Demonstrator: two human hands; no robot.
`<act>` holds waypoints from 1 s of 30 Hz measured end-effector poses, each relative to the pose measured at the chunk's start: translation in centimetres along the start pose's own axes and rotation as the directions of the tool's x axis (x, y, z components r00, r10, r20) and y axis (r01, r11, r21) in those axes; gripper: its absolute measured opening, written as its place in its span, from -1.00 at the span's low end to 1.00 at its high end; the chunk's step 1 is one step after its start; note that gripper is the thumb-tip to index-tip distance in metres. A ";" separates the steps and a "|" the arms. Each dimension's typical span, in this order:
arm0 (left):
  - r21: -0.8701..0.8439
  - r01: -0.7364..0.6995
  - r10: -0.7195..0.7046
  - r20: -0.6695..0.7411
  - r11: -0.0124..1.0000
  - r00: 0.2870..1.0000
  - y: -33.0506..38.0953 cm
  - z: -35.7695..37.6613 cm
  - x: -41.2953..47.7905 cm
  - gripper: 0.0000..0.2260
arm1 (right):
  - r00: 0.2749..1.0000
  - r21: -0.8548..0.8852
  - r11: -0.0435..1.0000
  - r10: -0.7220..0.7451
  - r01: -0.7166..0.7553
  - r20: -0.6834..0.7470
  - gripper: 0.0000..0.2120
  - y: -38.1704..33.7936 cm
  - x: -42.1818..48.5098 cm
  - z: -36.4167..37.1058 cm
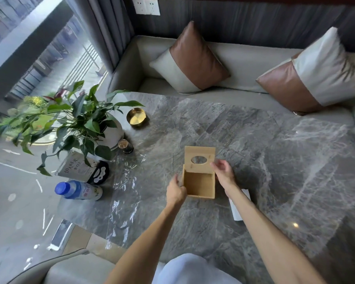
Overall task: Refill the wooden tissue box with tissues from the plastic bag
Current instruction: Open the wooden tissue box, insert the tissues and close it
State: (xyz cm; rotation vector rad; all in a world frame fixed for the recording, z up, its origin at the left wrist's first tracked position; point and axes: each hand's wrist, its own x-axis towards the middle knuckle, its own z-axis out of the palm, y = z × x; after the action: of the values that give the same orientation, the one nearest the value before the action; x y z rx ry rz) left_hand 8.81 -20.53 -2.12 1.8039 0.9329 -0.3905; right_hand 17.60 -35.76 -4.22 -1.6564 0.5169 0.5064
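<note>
Box (pixel 200 186) mid-tabletop (pixel 275 160), inside bare, lid (pixel 199 154) open at far side. Left hand (pixel 175 190) grips box's left wall. Right hand (pixel 223 174) at lid's right edge, fingers curled; grip unclear. Bag (pixel 125 191) flat left of box. Tissues (pixel 236 212) under right forearm.

The box (pixel 199 184) stands empty, lid (pixel 200 155) open. The left hand (pixel 175 190) holds its left wall; the right hand (pixel 223 173) is at the lid's right edge. A plastic bag (pixel 125 191) lies left of the box.
</note>
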 end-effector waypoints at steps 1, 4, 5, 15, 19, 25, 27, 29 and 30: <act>0.119 -0.041 0.054 -0.107 0.992 0.993 0.5 0.4 -0.4 -0.45 | 0.998 0.044 0.999 0.020 -0.023 0.056 -0.60 0.0 0.0 -0.9; 0.312 -0.350 0.417 -0.180 0.883 0.891 2.3 3.1 -2.4 -0.47 | 0.998 0.113 0.993 -0.015 0.022 -0.065 -0.66 1.3 -0.2 -5.3; 0.266 -0.414 0.454 -0.108 0.870 0.884 2.9 4.5 -3.3 -0.53 | 0.983 0.065 0.997 -0.037 0.049 -0.178 -0.69 2.3 -0.4 -7.1; -0.093 0.203 -0.165 0.315 0.975 0.935 -1.1 16.5 -6.8 -0.72 | 0.985 -0.211 0.965 0.170 -0.158 0.040 -0.54 12.0 -4.7 -13.3; -0.145 0.254 -0.192 0.345 0.956 0.919 -1.2 16.6 -6.6 -0.78 | 0.990 -0.429 0.895 0.140 -0.124 0.007 -0.46 12.0 -4.8 -12.3; -0.177 0.350 -0.190 0.578 0.920 0.793 -0.5 14.5 -6.6 -0.91 | 0.993 -0.362 0.928 0.110 -0.090 0.036 -0.41 9.6 -4.2 -12.7; -0.167 0.337 -0.168 0.616 0.927 0.770 -1.0 14.5 -6.3 -0.85 | 0.994 -0.377 0.925 0.080 -0.048 0.070 -0.43 9.3 -3.9 -13.1; -0.183 0.199 -0.078 0.516 0.963 0.853 -1.5 15.1 -6.2 -0.72 | 0.996 -0.455 0.887 -0.051 0.080 0.076 -0.48 9.5 -3.9 -13.7; -0.160 0.096 -0.021 0.415 0.982 0.910 -1.7 15.3 -6.0 -0.58 | 0.982 -0.519 0.834 -0.176 0.188 0.073 -0.51 9.7 -3.9 -14.0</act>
State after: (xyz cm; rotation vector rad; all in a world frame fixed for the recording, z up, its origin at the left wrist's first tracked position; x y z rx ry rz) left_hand 6.00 -36.41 -5.82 1.4552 0.6993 -0.6764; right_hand 9.25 -50.66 -7.63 -2.1970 0.2001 0.5539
